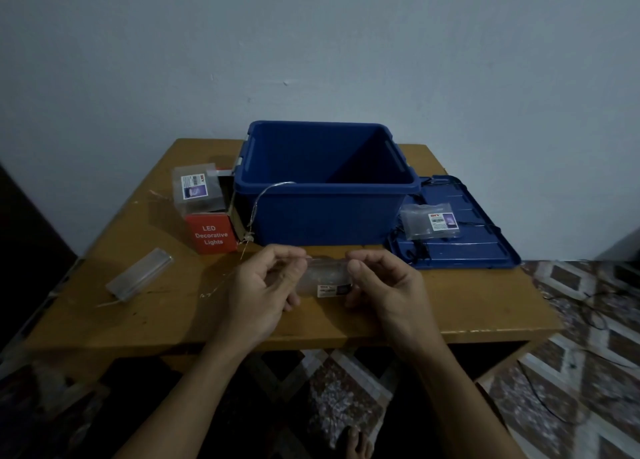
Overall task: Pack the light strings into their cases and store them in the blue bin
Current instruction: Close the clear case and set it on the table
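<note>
I hold a clear plastic case (325, 278) with a small label between both hands, just above the table's front half. My left hand (263, 285) pinches its left end and my right hand (384, 285) pinches its right end. Behind them stands the open blue bin (322, 212). A thin wire light string (258, 204) hangs over the bin's front left rim down to the table. A clear labelled case (197, 190) sits on a red "LED Decorative Lights" box (211, 233) left of the bin. Another clear case (431, 221) with dark wire lies on the blue lid (485, 247).
A flat clear empty case (138, 275) lies at the table's left front. The wooden table (173, 320) stands against a plain wall. Dark cables trail on the patterned floor (588, 337) to the right. A bare foot shows under the table's front edge.
</note>
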The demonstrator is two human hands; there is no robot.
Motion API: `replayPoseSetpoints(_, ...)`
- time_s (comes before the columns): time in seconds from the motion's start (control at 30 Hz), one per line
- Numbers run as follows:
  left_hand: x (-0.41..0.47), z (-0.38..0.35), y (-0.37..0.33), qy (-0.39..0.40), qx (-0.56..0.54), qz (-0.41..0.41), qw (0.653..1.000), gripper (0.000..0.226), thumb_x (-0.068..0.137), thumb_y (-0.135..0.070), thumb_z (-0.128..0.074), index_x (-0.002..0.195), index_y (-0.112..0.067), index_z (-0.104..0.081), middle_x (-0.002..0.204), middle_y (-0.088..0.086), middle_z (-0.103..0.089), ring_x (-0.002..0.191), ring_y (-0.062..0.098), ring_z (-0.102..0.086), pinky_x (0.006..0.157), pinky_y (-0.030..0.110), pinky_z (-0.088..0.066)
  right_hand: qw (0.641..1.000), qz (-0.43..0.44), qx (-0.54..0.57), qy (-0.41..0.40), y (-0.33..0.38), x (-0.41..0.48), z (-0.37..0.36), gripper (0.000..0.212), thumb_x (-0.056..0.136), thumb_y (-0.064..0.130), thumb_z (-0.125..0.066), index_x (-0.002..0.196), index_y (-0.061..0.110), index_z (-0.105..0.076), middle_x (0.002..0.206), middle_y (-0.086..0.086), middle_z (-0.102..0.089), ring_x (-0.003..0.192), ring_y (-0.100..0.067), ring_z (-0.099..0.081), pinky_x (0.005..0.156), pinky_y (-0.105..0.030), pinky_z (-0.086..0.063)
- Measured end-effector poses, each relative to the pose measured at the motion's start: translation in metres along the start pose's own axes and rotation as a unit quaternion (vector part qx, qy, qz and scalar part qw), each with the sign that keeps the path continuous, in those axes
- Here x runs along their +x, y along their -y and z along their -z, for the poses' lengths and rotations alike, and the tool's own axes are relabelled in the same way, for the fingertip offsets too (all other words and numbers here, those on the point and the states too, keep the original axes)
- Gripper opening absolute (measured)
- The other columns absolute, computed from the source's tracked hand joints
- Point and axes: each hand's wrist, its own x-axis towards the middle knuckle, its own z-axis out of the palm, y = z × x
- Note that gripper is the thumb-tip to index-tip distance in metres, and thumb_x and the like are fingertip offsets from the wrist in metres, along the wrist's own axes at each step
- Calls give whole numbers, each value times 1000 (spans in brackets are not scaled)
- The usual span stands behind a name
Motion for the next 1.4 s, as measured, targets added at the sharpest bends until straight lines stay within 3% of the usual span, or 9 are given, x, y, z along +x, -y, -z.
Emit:
replayPoseSetpoints(0.2,-1,-3,-3,-36,-3,1,999,23,87,-32,-64,95,-11,-71,53,9,-60,42,15,-54,41,23,-41,999,15,-20,-30,-2,2,-6,11,92,21,-69,98,13,-73,72,-6,-67,61,-22,-61,61,-28,-54)
replayPoseSetpoints(0.33,-2,-1,-6,-22,-6,14,1000,17,88,-27,-68,96,-13,-72,79,6,-72,48,18,-59,43,28,-45,999,16,-37,-24,0,1,-7,7,93,11,-68,100,12,-71,86,-10,-70,63,-18,-61,60,-24,-53)
replayPoseSetpoints(0.43,0,2,-6,-8,-2,42,999,3,91,-13,-69,92,-14,-72,76,-1,-71,49,17,-58,44,25,-44,999,5,-46,-17,2,2,-9,9,92,3,-62,97,9,-67,90,-9,-66,64,-14,-59,57,-22,-51)
replayPoseSetpoints(0.57,5,-3,-10,-3,-5,76,997,7,90,-5,-66,86,-10,-68,63,-10,-64,48,8,-52,42,18,-39,998,-1,-53,-25,2,6,-13,9,92,11,-60,91,2,-63,73,-1,-59,62,-17,-54,54,-22,-46)
replayPoseSetpoints(0.77,5,-4,-12,14,21,86,996,6,90,-22,-70,91,-21,-76,68,-13,-63,53,-1,-55,46,15,-41,998,-22,-60,-9,3,6,-12,9,97,14,-63,98,5,-64,84,-3,-64,64,-12,-58,56,-24,-51)
replayPoseSetpoints(1.0,9,1,-9,32,6,124,992,6,86,-31,-74,82,-28,-78,62,-12,-63,53,10,-55,50,23,-43,995,-81,-54,10,8,9,-6,13,97,17,-63,98,7,-71,74,4,-67,62,-13,-60,59,-19,-52)
replayPoseSetpoints(1.2,8,0,-7,15,1,122,992,9,86,-26,-74,79,-23,-77,61,-10,-62,51,10,-53,47,22,-41,995,-62,-75,8,7,5,-5,14,97,21,-63,91,13,-72,81,4,-70,63,-11,-61,60,-19,-53)
replayPoseSetpoints(1.4,3,-2,-6,-18,-14,93,995,12,96,-19,-61,99,-17,-72,61,3,-62,54,16,-58,47,22,-46,997,-49,-60,-24,2,1,-8,17,97,28,-62,98,13,-69,72,4,-66,66,-12,-63,58,-14,-51)
